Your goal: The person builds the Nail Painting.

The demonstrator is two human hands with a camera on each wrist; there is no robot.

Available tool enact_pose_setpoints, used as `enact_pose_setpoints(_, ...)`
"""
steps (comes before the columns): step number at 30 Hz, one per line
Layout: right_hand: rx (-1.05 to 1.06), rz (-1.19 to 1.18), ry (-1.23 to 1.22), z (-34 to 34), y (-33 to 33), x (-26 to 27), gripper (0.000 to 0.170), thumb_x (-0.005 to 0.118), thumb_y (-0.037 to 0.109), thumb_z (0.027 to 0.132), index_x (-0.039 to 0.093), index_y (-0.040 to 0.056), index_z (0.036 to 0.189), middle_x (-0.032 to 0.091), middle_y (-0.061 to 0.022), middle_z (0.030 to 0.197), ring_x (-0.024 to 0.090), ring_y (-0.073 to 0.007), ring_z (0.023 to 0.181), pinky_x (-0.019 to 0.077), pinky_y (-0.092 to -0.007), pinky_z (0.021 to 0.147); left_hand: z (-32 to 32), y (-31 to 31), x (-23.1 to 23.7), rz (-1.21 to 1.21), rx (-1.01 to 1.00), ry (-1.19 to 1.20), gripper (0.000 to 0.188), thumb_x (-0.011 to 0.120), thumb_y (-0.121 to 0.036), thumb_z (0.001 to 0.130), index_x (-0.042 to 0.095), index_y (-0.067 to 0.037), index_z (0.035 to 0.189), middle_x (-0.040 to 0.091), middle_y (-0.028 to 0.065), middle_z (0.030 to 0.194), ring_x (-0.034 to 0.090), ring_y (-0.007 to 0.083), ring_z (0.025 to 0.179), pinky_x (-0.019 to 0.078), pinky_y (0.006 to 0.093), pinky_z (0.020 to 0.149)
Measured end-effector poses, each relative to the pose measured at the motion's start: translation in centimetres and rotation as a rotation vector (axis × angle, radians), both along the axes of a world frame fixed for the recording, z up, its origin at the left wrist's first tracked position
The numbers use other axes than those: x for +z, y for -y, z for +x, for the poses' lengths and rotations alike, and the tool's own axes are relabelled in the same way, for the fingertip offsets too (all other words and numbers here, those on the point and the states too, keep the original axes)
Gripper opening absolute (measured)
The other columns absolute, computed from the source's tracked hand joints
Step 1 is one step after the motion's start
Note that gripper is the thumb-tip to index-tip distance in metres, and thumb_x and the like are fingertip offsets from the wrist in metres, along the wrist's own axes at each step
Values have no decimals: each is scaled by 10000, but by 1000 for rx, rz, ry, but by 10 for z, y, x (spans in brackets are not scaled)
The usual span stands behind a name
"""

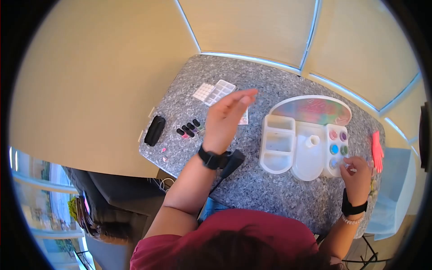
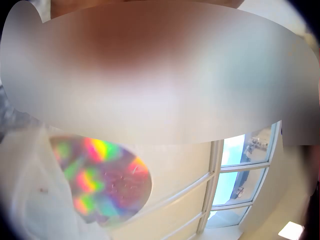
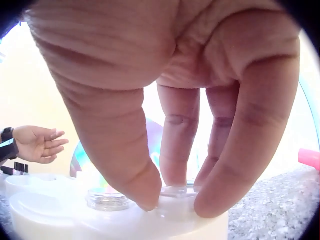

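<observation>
My left hand (image 1: 227, 119) is raised over the middle of the table, fingers extended and nothing in them; the right wrist view also shows this hand (image 3: 40, 144) at the far left. My right hand (image 1: 357, 177) reaches down at the near right corner of a white plastic organizer (image 1: 308, 173). Its thumb and fingers pinch a small clear-topped jar (image 3: 181, 191) at the organizer's corner. Beside them sits another round clear jar (image 3: 107, 199) of silvery glitter. Pink, purple, blue (image 1: 334, 149) and green pots fill the other wells. Behind stands an iridescent half-round panel (image 1: 310, 110).
On the left lie several black-capped polish bottles (image 1: 188, 129) and a black case (image 1: 155, 131). A compartment box (image 1: 221, 92) and a white grid sheet (image 1: 203, 91) lie at the back. A pink hand-shaped piece (image 1: 377, 152) lies by the right edge, near a pale blue sheet (image 1: 396, 184).
</observation>
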State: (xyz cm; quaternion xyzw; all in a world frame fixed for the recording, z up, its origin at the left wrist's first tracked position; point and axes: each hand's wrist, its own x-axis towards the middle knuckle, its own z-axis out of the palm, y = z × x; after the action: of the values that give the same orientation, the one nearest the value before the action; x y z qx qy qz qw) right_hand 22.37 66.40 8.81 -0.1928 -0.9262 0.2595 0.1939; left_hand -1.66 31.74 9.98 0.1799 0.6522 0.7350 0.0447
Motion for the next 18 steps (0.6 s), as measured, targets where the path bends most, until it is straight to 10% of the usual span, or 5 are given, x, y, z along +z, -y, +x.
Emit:
enact_pose_setpoints(5,-5,-117,83,6,3,6,237,862,-56,855,795,-49,1082,732,-121,1055,705,-170,798,585,-297,667,20,87,20,-540,647,-673,326,874,-110,948,816,-39,1261,810,156,1327,773,306,1225,573,409,1058)
enact_pose_setpoints(18,117,-315,5,11,9,-1,276,919,-30,817,783,-40,1057,724,-97,1050,685,-163,776,567,-295,709,36,161,-35,-1057,718,-387,250,842,-208,975,834,-83,1191,833,153,1143,796,335,1072,605,425,931)
